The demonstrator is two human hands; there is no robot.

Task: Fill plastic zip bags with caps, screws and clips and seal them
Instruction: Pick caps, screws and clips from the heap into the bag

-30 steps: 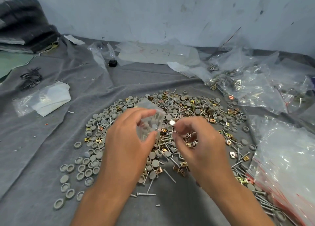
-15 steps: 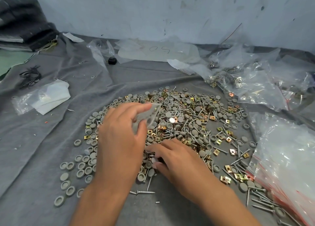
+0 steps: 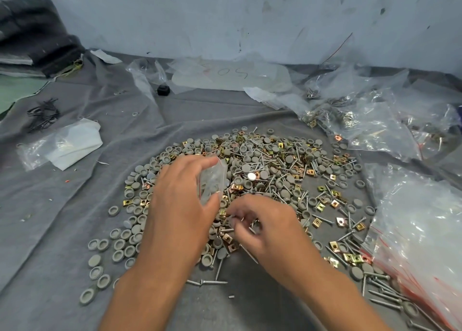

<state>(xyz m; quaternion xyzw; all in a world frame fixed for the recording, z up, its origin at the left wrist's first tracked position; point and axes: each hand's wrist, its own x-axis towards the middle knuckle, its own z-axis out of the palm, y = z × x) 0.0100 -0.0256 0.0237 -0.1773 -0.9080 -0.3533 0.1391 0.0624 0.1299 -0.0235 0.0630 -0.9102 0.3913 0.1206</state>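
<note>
Filling one small zip bag from the heap of parts

A grey cloth [image 3: 75, 205] covers the counter, and a wide heap of caps, screws and clips [image 3: 275, 165] lies on it, with a stack of empty bags [image 3: 420, 230] at the right. The left hand [image 3: 180, 205] pinches a small zip bag [image 3: 212, 178] just above the heap. The right hand [image 3: 265, 225], fingers curled, picks among the parts; what its grip holds I cannot tell. Next, I think, the picked parts must reach the bag mouth.
</note>
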